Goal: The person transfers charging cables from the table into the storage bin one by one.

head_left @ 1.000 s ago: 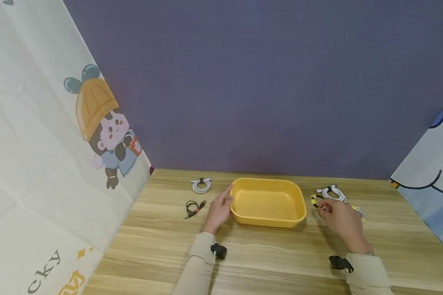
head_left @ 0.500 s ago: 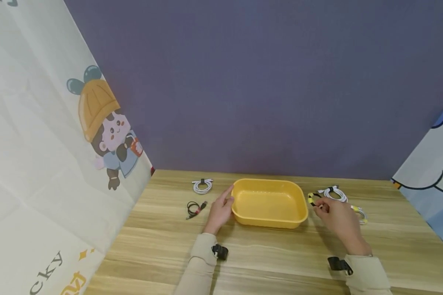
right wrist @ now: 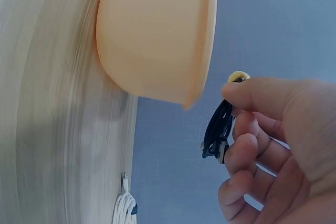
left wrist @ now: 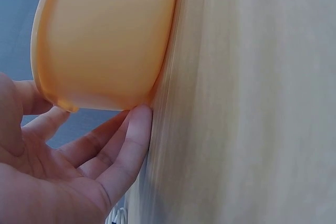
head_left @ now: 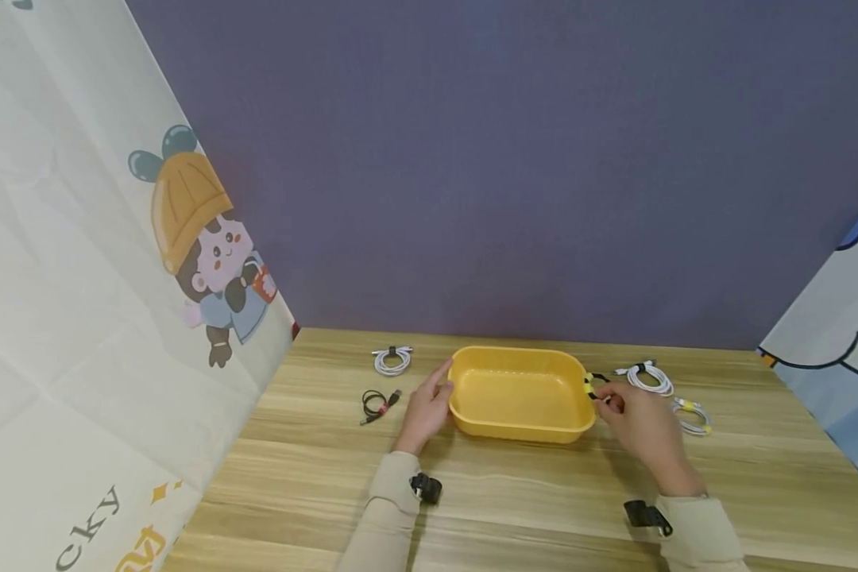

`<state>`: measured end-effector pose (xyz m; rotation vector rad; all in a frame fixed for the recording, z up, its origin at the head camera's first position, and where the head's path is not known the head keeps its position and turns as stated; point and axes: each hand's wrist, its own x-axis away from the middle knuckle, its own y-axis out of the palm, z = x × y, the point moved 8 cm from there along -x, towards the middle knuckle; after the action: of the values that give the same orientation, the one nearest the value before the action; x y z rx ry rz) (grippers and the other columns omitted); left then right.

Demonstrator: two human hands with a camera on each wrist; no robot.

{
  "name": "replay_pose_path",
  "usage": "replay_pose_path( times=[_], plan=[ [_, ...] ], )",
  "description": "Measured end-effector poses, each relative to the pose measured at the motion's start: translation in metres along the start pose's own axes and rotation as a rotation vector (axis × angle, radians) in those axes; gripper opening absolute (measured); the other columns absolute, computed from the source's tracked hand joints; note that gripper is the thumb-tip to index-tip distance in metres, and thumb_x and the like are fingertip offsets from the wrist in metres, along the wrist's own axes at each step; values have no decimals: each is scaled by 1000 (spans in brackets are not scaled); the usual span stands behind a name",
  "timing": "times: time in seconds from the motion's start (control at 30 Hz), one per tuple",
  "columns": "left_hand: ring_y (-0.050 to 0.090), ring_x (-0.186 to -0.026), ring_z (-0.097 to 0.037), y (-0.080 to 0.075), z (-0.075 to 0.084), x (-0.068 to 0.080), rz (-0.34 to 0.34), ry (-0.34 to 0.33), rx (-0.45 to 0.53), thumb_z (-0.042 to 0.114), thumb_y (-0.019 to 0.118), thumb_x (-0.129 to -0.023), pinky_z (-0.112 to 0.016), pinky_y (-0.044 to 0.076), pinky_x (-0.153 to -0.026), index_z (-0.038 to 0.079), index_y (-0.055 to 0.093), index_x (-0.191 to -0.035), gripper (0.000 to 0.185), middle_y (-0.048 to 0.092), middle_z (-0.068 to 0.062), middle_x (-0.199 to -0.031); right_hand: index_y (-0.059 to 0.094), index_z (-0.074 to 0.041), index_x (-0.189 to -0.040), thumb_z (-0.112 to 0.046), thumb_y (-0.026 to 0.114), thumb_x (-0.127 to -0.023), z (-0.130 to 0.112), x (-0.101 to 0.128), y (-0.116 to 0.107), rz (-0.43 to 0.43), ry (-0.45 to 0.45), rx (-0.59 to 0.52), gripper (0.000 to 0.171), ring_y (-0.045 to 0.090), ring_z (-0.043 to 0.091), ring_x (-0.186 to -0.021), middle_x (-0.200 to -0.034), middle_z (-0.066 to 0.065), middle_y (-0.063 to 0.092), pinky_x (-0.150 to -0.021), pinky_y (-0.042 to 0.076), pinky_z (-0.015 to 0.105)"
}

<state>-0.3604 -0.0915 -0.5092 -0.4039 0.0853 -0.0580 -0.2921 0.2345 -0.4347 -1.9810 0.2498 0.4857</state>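
Observation:
My right hand (head_left: 643, 425) pinches a coiled black cable (right wrist: 218, 129) with a yellow band between thumb and fingers. In the head view the yellow band is at the right rim of a yellow plastic bin (head_left: 518, 433); the right wrist view shows the cable raised off the table beside the bin's outer wall. My left hand (head_left: 424, 411) rests against the bin's left end, its fingertips touching the outer wall in the left wrist view. The bin stands upright on the table, and its floor shows bare.
Left of the bin lie a coiled white cable (head_left: 392, 362) and a black cable with a red tie (head_left: 379, 407). To its right are another coiled white cable (head_left: 649, 378) and a grey-white one with yellow bands (head_left: 692, 417). A dark blue-grey panel (head_left: 500, 175) rises behind the wooden table (head_left: 543, 508).
My right hand has carried the black cable leftward from beside the white cable to the bin's right rim, uncovering the yellow-banded cable. The left hand stays against the bin.

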Motion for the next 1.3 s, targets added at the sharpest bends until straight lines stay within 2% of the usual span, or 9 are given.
replay_pose_path(
  times=[0.17,0.33,0.63,0.9,1.17,1.3],
  plan=[
    [69,-74,-19,-1,0,2,-5,-2,11,27,48,-108,-28,54,-66,33,47,-154,46,76,-11,-101,75,-10,-90,-13,79,-86,-8,1,2,32,-34,-9,6,38,6,-52,-64,-8,54,-47,29,23],
    [68,-73,-22,-2,0,3,-8,-1,7,25,48,-109,-28,52,-64,33,47,-154,46,75,-11,-98,75,-11,-91,-13,80,-86,-13,3,4,49,-51,5,7,37,4,-50,-63,-9,53,-47,28,23],
    [63,-68,-18,-3,-3,5,-12,-3,-6,26,48,-109,-27,51,-61,34,47,-154,46,73,-9,-91,76,-13,-93,-15,79,-87,-19,8,11,29,-37,0,7,39,5,-53,-65,-9,54,-48,30,23],
    [67,-71,-23,-4,-6,6,-25,-15,21,26,48,-108,-27,52,-62,36,47,-153,46,72,-9,-89,74,-13,-90,-14,80,-86,-28,12,13,59,-52,4,7,38,3,-52,-63,-10,52,-49,31,23],
    [54,-60,-10,-6,-3,7,-18,7,-10,24,48,-108,-25,47,-57,31,47,-154,47,70,-12,-84,75,-13,-91,-15,81,-87,-35,15,17,61,-59,-5,7,35,2,-49,-63,-10,52,-46,30,22],
    [54,-61,-9,-6,-3,7,-13,6,-15,25,48,-108,-25,47,-59,30,47,-154,46,73,-11,-93,76,-13,-94,-15,80,-88,-36,15,20,38,-46,-8,7,36,3,-49,-64,-8,54,-44,30,22]
  ],
)
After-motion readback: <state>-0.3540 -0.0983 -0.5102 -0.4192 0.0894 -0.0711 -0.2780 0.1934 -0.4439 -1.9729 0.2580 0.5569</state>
